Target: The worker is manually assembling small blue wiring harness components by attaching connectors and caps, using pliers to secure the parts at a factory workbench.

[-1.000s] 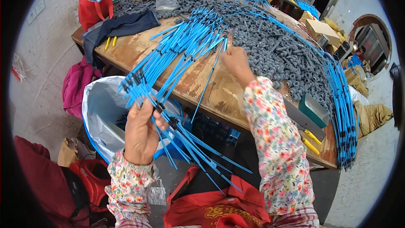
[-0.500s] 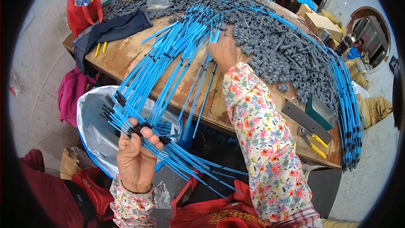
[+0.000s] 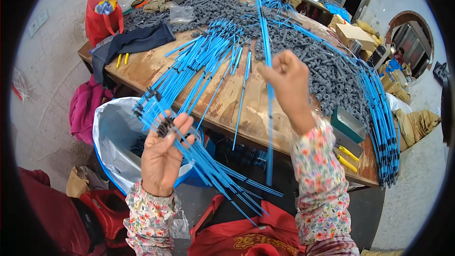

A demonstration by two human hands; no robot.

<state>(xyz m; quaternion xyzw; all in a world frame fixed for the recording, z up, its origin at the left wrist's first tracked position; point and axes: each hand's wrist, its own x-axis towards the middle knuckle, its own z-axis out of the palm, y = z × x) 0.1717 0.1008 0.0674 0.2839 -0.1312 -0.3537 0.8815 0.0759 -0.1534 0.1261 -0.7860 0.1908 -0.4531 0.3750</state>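
Two hands busy, I watch remotely | left hand [image 3: 163,154] grips blue tube bundle [image 3: 189,147] over lined bin [image 3: 113,137] | right hand [image 3: 288,79] pinches one blue tube [image 3: 268,95] upright, above wooden table [image 3: 227,104] | risk, imo: bundle fans out, loose grip could spill tubes past bin; lone tube may snag grey parts pile [image 3: 303,57].

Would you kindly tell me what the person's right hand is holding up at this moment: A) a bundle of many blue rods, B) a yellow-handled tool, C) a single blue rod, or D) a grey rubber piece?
C: the right hand pinches a single blue rod, which stands nearly upright, while the bundle of blue rods sits in the left hand.
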